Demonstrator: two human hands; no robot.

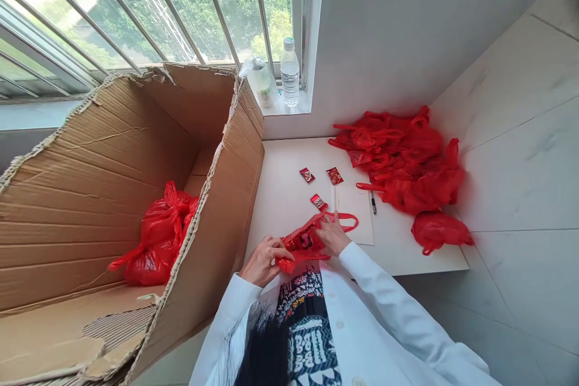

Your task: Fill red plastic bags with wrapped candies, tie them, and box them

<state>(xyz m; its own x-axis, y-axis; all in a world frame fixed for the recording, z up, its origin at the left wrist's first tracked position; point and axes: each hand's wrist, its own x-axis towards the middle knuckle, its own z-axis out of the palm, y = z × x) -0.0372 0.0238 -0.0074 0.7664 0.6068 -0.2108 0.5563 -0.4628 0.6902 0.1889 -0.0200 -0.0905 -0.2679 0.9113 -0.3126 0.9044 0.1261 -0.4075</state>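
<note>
My left hand [263, 260] has thumb and fingers pinched together on the left end of a red bag [296, 241], which sits at the near side of the table [280, 187], close against my shirt [303, 295]. My right hand [333, 234] is on the bag's other end; its fingertips are partly hidden, so I can't tell whether they clamp the plastic. Something printed shows within. The film looks thin: pulling my hands apart could split it. If the mouth tips towards me, the contents could slide off the near edge. One loose handle [350, 224] loops out over the paper [357, 205]; a sideways tug could drag that sheet, nudge the pen [373, 202], or catch the nearest packet [319, 202], lying just beyond.
</note>
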